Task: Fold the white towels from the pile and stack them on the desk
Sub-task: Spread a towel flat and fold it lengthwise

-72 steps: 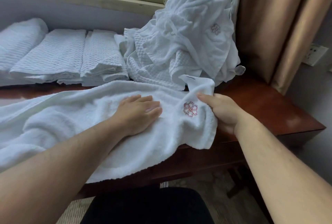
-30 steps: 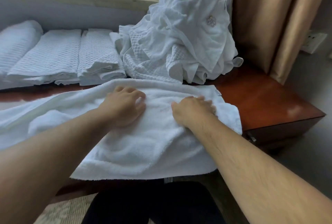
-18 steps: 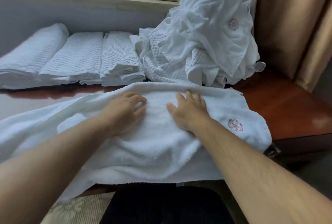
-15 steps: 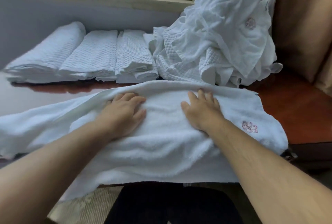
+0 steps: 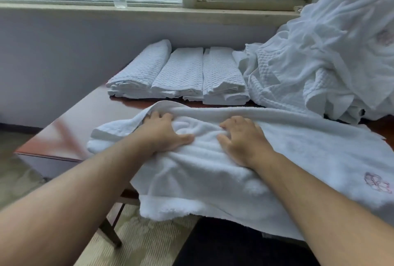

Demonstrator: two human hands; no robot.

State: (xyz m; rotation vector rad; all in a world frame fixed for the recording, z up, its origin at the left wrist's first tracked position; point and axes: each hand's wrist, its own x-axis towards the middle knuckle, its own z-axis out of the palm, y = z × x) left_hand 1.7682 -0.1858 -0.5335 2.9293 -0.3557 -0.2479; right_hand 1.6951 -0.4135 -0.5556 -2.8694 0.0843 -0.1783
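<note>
White terry towel (image 5: pixel 245 172) pressed flat on the desk (image 5: pixel 70 129) under 2 hands, with risks to the fold.

At the centre of the frame the towel is spread across the desk, its near edge hanging over the front rim; an embroidered emblem (image 5: pixel 376 183) is seen at lower right. The left hand (image 5: pixel 164 135) is laid on the cloth with fingers curled into a raised ridge, apparently gripping it; the right hand (image 5: pixel 243 140) rests on the cloth, fingers bent and bunching it. 3 folded towels (image 5: pixel 181 73) are lined up at upper centre, touching the unfolded pile (image 5: pixel 319 63) at upper right. Slippage off the rim may be caused by the overhang; creases may be trapped by the bunched cloth, and the nearby pile may be dragged.
</note>
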